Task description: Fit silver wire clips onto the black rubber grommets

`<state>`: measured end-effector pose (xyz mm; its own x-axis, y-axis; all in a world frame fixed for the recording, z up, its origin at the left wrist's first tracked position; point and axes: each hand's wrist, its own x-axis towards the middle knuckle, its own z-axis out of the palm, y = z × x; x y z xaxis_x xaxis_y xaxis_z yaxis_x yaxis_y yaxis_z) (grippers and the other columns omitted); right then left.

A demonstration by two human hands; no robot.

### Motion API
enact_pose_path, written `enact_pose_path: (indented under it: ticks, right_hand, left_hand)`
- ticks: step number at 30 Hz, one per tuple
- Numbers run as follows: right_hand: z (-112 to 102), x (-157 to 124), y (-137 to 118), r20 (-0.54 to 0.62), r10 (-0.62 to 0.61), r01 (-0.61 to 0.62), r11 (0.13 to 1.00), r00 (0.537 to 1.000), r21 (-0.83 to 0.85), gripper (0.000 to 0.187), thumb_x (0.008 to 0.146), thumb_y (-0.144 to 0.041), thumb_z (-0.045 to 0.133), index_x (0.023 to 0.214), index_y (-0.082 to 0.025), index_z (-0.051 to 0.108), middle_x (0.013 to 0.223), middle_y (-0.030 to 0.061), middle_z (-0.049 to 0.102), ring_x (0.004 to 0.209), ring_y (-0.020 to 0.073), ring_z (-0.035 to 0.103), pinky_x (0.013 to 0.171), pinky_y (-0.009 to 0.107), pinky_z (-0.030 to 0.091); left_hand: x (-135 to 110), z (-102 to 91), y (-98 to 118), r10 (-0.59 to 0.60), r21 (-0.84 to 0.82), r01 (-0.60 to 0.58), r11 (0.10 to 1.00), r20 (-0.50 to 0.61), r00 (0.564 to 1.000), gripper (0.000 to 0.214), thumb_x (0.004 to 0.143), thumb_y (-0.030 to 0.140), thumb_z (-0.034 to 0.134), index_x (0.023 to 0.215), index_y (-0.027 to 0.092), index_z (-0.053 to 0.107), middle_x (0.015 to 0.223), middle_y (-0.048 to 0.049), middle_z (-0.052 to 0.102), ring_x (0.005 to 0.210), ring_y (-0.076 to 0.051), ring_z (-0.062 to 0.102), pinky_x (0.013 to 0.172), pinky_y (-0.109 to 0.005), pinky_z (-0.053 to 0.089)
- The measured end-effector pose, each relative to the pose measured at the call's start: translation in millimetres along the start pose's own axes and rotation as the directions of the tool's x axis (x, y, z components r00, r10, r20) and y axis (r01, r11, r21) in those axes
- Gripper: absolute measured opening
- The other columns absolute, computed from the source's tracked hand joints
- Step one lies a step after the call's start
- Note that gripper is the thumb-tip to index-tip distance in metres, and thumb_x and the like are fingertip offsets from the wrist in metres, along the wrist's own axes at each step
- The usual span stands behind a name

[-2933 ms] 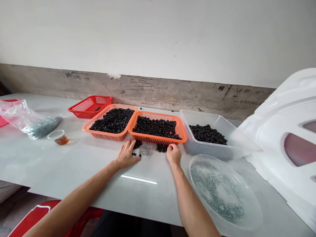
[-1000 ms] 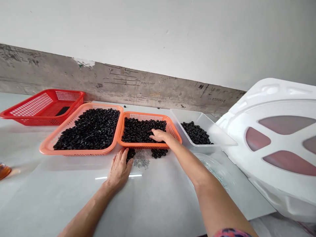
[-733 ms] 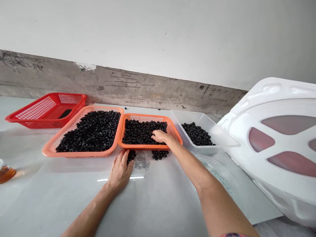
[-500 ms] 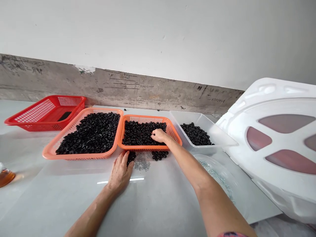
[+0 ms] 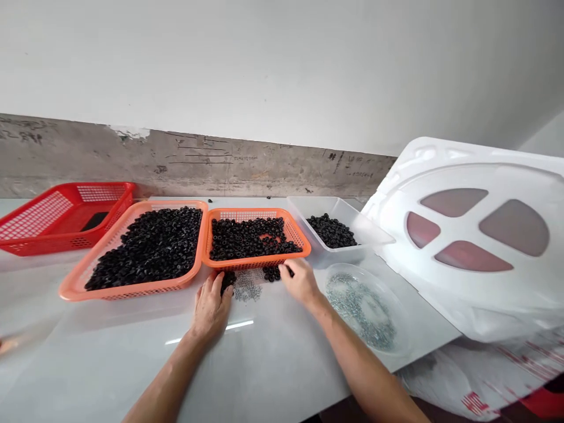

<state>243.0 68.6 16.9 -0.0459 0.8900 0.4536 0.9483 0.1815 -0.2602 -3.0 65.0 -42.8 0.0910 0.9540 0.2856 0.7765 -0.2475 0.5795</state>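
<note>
My left hand point(image 5: 210, 308) rests on the table with its fingers stretched forward, its thumb and fingertips around a small heap of black rings point(image 5: 228, 281). My right hand point(image 5: 302, 283) is closed in a pinch, with a small black ring point(image 5: 289, 271) showing at its fingertips. Just beside it, a second small group of black rings point(image 5: 271, 273) lies on the table. Between both groups is a scatter of tiny shiny metal pieces point(image 5: 247, 286). Behind the hands stands an orange basket point(image 5: 258, 260) holding many black rings, a patch of its floor showing.
A larger peach-coloured basket point(image 5: 132, 290) full of black rings stands left, with a red basket point(image 5: 48, 242) beyond it. To the right are a clear bin point(image 5: 370, 232) with black pieces, a clear round tray point(image 5: 399, 346) of small shiny pieces, and a large white moulded panel point(image 5: 467, 294).
My right hand has come out of the orange basket, down to the table in front of it. My left hand stays by its heap. The view has shifted right.
</note>
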Motion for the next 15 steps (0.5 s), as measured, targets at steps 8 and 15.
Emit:
enact_pose_path:
  ticks: [8,15]
  right_hand:
    - [37.0,-43.3,12.7,0.045,0.034,-0.034,0.999,0.998,0.005,0.011,0.078,-0.022,0.051,0.082,-0.020,0.061,0.084,0.0081,0.058,0.089,0.0220,0.052,0.079,0.029,0.042]
    - [38.6,-41.4,23.2,-0.016,0.126,-0.121,0.977,0.992,0.177,0.020,0.073,-0.018,0.054,0.091,-0.018,0.062,0.091,0.0068,0.062,0.094,0.0212,0.053,0.087,0.030,0.042]
  left_hand:
    - [-1.2,0.7,-0.3,-0.015,0.001,0.015,1.000,0.006,1.000,0.043,0.088,0.036,0.035,0.125,0.016,0.046,0.130,-0.0153,0.047,0.122,-0.030,0.042,0.097,-0.049,0.036]
    - [-2.3,0.5,-2.2,-0.011,-0.002,0.011,1.000,0.003,1.000,0.042,0.088,0.037,0.037,0.123,0.016,0.047,0.127,-0.0148,0.050,0.120,-0.030,0.045,0.097,-0.050,0.037]
